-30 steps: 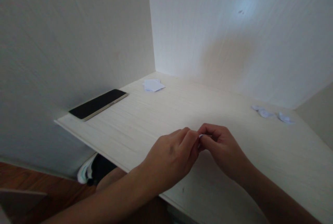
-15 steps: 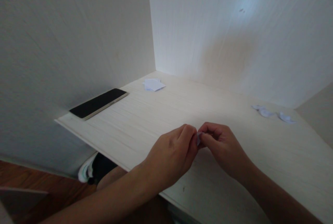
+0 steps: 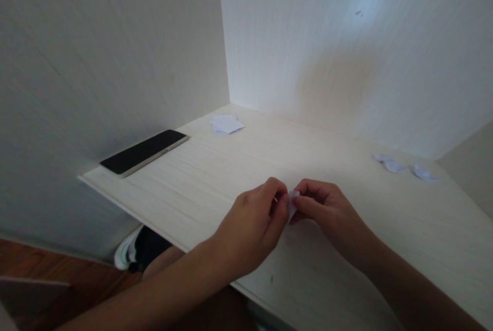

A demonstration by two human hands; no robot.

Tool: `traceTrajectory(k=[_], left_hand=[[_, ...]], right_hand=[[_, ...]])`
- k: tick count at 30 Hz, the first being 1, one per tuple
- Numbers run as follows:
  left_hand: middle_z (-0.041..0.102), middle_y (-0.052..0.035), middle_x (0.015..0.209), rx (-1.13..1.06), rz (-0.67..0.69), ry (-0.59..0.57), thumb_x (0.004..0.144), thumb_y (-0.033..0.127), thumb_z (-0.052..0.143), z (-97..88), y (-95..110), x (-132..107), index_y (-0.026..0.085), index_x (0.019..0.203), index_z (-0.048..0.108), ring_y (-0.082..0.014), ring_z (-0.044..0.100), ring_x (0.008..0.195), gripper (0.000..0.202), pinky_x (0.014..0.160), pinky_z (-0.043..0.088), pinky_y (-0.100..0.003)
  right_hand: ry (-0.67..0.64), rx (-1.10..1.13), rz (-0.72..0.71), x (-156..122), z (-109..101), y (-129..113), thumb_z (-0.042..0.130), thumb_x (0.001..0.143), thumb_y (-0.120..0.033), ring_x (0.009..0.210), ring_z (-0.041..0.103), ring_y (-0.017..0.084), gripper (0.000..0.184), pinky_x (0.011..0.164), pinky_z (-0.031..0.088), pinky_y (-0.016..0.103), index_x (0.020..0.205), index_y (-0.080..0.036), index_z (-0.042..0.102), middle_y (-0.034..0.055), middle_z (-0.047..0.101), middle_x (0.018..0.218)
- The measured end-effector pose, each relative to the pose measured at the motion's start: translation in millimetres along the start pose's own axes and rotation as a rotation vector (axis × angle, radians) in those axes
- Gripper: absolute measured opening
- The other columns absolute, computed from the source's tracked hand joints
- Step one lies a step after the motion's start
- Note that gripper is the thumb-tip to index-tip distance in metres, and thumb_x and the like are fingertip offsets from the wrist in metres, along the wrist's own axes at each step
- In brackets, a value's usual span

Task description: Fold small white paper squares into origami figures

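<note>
Pinching a small white paper (image 3: 293, 208) between thumb and fingers, the right hand (image 3: 326, 207) is gripping its right side, while the left hand (image 3: 257, 223) is holding the opposite side at its fingertips. Both hands are meeting over the near part of the table (image 3: 300, 154). The paper's visible part is standing taller than wide, its long axis running nearly up and down the view; its upper end is pointing toward the back wall (image 3: 269, 38) and slightly right, its lower end toward the table's near edge. Fingers are covering some of it, so I cannot tell its full outline.

Farther right, several folded white papers (image 3: 393, 167) are lying in a loose row near the back wall. Across the table, a pile of flat white sheets (image 3: 228, 124) is sitting near the back left corner, one corner pointing right. Nearer, a dark-screened phone (image 3: 144, 151) is lying lengthwise along the left wall (image 3: 146, 43). Below the table, a white shoe (image 3: 123, 254) is showing.
</note>
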State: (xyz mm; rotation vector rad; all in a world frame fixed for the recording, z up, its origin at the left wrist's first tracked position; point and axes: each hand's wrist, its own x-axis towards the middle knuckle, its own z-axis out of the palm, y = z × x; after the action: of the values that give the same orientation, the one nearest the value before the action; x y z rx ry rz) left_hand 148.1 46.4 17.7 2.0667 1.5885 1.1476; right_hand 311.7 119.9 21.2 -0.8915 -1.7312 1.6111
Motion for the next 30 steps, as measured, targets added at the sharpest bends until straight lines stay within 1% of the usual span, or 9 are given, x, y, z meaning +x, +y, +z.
traceTrajectory(k=[4,9,14,16,19,22,26,28,30], left_hand=[[0.062,0.0020,0.074,-0.066,-0.030,0.003,0.105,0.031,0.042,-2.5,-1,1,0.019,0.095,0.054,-0.0118,0.056,0.062,0.019,0.059,0.039,-0.026],[0.063,0.0006,0.076,-0.067,-0.017,0.004,0.105,0.031,0.042,-2.2,-1,-1,0.019,0.095,0.054,-0.0124,0.057,0.064,0.019,0.061,0.039,-0.027],[0.065,-0.0011,0.080,-0.043,-0.016,0.000,0.105,0.030,0.042,-1.0,0,-1,0.018,0.096,0.054,-0.0133,0.058,0.067,0.019,0.063,0.040,-0.028],[0.065,-0.0006,0.079,-0.051,-0.021,0.003,0.105,0.031,0.043,-1.2,0,0,0.018,0.096,0.055,-0.0130,0.058,0.067,0.019,0.063,0.040,-0.028],[0.064,0.0010,0.076,-0.113,-0.035,0.016,0.104,0.031,0.046,-2.7,-1,0,0.019,0.096,0.056,-0.0118,0.057,0.065,0.018,0.062,0.041,-0.026],[0.065,0.0011,0.076,-0.261,-0.078,-0.005,0.103,0.034,0.050,-5.1,-3,1,0.019,0.097,0.059,-0.0122,0.059,0.067,0.018,0.062,0.043,-0.026],[0.066,0.0002,0.073,-0.644,-0.214,-0.076,0.101,0.037,0.055,-7.9,-3,6,0.018,0.094,0.060,-0.0132,0.063,0.066,0.022,0.063,0.052,-0.026],[0.065,0.0007,0.071,-0.830,-0.299,-0.112,0.098,0.037,0.062,-8.7,-4,9,0.017,0.093,0.059,-0.0132,0.063,0.062,0.021,0.057,0.055,-0.026],[0.065,0.0008,0.071,-0.965,-0.371,-0.166,0.094,0.037,0.068,-9.3,-6,11,0.017,0.093,0.059,-0.0131,0.063,0.060,0.022,0.052,0.056,-0.025]], right_hand=[[-0.023,0.061,0.030,0,0,-3,0.071,0.079,-0.035,0.065,0.065,0.015,0.020,0.067,0.054,0.031,0.074,-0.017,0.064,0.0007,0.066,0.069],[-0.026,0.084,0.008,-1,0,-5,0.070,0.080,-0.035,0.067,0.065,0.016,0.020,0.071,0.056,0.035,0.072,-0.017,0.065,0.0017,0.066,0.068],[-0.015,0.045,-0.005,0,-1,-2,0.070,0.084,-0.037,0.066,0.065,0.016,0.023,0.069,0.055,0.032,0.074,-0.017,0.066,0.0015,0.066,0.068],[-0.037,0.055,-0.004,0,-3,-1,0.073,0.085,-0.040,0.066,0.066,0.014,0.026,0.067,0.055,0.030,0.077,-0.016,0.066,0.0012,0.067,0.071],[-0.107,0.127,0.009,1,-5,-1,0.077,0.085,-0.043,0.066,0.067,0.013,0.028,0.067,0.055,0.028,0.081,-0.017,0.067,0.0001,0.068,0.075],[-0.174,0.198,0.018,2,-8,0,0.078,0.085,-0.044,0.066,0.068,0.012,0.029,0.066,0.054,0.026,0.082,-0.017,0.067,-0.0005,0.069,0.073],[-0.193,0.258,0.018,3,-12,4,0.080,0.085,-0.041,0.065,0.068,0.012,0.029,0.065,0.053,0.025,0.079,-0.017,0.066,0.0003,0.072,0.071],[-0.191,0.267,0.032,3,-13,5,0.081,0.085,-0.039,0.065,0.068,0.012,0.027,0.065,0.053,0.025,0.078,-0.016,0.068,0.0004,0.072,0.071],[-0.203,0.268,0.046,3,-14,5,0.082,0.083,-0.038,0.065,0.068,0.011,0.026,0.065,0.053,0.024,0.079,-0.016,0.070,0.0006,0.073,0.071]])
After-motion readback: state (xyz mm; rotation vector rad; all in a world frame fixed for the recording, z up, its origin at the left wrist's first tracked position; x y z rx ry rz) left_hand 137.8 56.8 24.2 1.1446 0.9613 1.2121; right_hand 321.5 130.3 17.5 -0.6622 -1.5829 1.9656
